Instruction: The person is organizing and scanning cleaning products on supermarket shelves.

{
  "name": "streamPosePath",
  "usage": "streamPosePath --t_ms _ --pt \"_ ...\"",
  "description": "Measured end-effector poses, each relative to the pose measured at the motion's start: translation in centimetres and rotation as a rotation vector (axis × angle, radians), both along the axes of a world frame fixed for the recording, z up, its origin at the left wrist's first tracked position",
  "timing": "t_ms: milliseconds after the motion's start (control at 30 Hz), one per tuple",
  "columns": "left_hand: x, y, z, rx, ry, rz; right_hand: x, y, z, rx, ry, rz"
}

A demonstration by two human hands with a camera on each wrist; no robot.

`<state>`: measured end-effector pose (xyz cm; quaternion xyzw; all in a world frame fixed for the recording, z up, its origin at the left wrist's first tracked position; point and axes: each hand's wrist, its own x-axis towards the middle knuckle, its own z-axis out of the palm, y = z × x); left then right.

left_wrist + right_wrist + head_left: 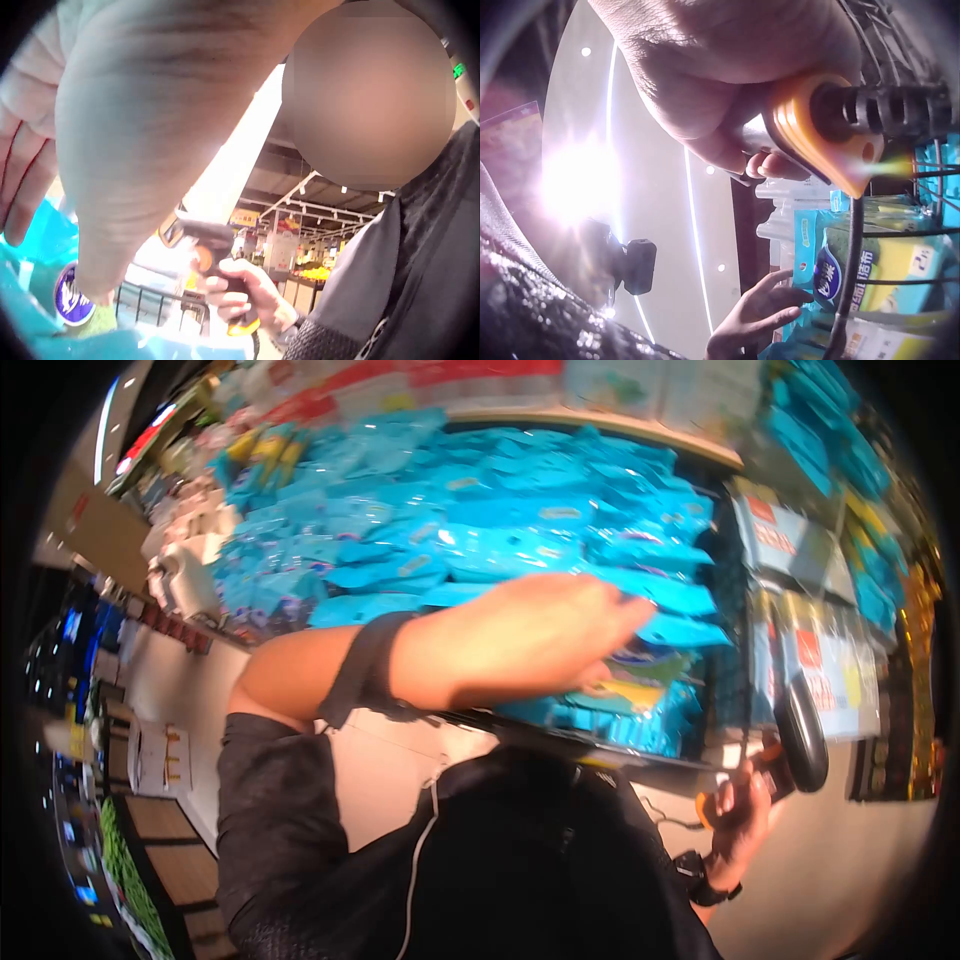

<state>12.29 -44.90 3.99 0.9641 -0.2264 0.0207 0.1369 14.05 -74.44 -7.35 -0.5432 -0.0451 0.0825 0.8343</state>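
My left hand (525,630) reaches across the bin of shiny blue packets (500,510), at its lower right part; in the right wrist view the hand (757,311) has its fingers extended beside a packet with a purple oval label (827,274). Whether it touches a packet cannot be told. Nothing shows in its grasp. At the right, outside the bin, my right hand (740,815) grips a handheld device with a black rounded head (803,735). The orange end of its handle (806,124), with a black cable, fills the near part of the right wrist view.
A black wire divider (735,590) stands right of the blue packets, with white and red packs (815,660) beyond it. Above runs a shelf edge (600,422). White rolls (187,585) lie to the left. Pale floor (400,760) shows below the bin.
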Motion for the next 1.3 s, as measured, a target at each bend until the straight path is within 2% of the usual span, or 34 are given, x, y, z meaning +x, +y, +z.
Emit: streamPosePath --t_ms 100,200,233,300,333,400,467,567,633,667,700,733,767,800,867,900,1000,1067,1100,1133,1200,1267,1300 --pt "-1.4 0.8 2.5 -0.018 0.194 -0.073 0.3 0.4 0.5 -0.04 -0.052 0.076" --pt "-3.1 2.1 4.6 -0.013 0.177 -0.082 0.9 1.0 0.4 -0.004 -0.17 0.143" --pt "-3.4 2.8 4.7 -0.003 0.17 -0.063 1.2 0.8 0.0 0.094 -0.135 0.187" --pt "-4.0 4.7 5.1 -0.019 -0.011 -0.008 1.9 0.5 -1.3 0.106 -0.159 0.222" --pt "-3.9 5.8 6.4 -0.051 0.098 0.088 2.1 0.6 -1.1 0.113 -0.137 0.269" --pt "-3.7 9.8 7.3 0.083 -0.111 0.242 2.0 1.4 -0.7 0.095 -0.132 0.27" --pt "-3.4 14.9 8.0 0.126 -0.13 0.6 2.1 2.0 -1.2 0.121 -0.151 0.3" --pt "-3.9 24.2 7.3 0.141 -0.193 0.984 1.9 2.4 -1.3 0.053 -0.189 0.235" --pt "-5.0 31.2 4.6 -0.028 -0.285 1.189 1.9 2.6 -2.0 0.011 -0.244 0.166" --pt "-5.8 34.8 2.1 0.098 -0.474 1.315 1.9 2.7 -2.0 0.025 -0.241 0.162" --pt "-6.8 35.9 0.7 0.043 -0.509 1.445 1.9 2.7 -1.7 -0.005 -0.267 0.179" --pt "-7.6 38.9 -1.6 0.159 -0.612 1.505 1.8 2.7 -1.5 -0.039 -0.29 0.193" --pt "-8.0 39.2 -2.1 0.017 -0.611 1.607 1.6 2.7 -1.6 -0.056 -0.268 0.147" --pt "-8.3 40.2 -3.2 0.02 -0.612 1.598 1.6 2.5 -1.9 -0.052 -0.266 0.139" --pt "-8.9 40.9 -5.1 -0.325 -0.845 1.469 1.9 1.9 -2.5 -0.082 -0.249 0.161" --pt "-8.9 40.4 -5.3 -0.327 -0.846 1.472 1.8 1.7 -2.5 -0.084 -0.25 0.163" --pt "-8.5 39.8 -5.1 -0.217 -0.987 1.393 1.6 1.8 -2.5 -0.1 -0.229 0.165" --pt "-8.5 40.7 -5.6 -0.082 -0.835 1.416 1.4 1.7 -2.6 -0.152 -0.188 0.148" --pt "-8.3 41.2 -6.0 0.001 -0.952 1.455 1.3 1.6 -2.6 -0.181 -0.166 0.139" --pt "-8.3 41.7 -6.3 -0.002 -0.951 1.463 1.2 1.5 -2.6 -0.21 -0.146 0.129" --pt "-8.4 40.9 -5.8 0.129 -1.15 1.341 1.2 1.5 -2.5 -0.267 -0.104 0.107" --pt "-8.2 38.6 -4.7 0.106 -1.201 1.286 1.2 1.5 -2.5 -0.241 -0.118 0.118" --pt "-8.1 36.8 -3.7 -0.005 -1.191 1.268 1.2 1.5 -2.5 -0.211 -0.131 0.125"
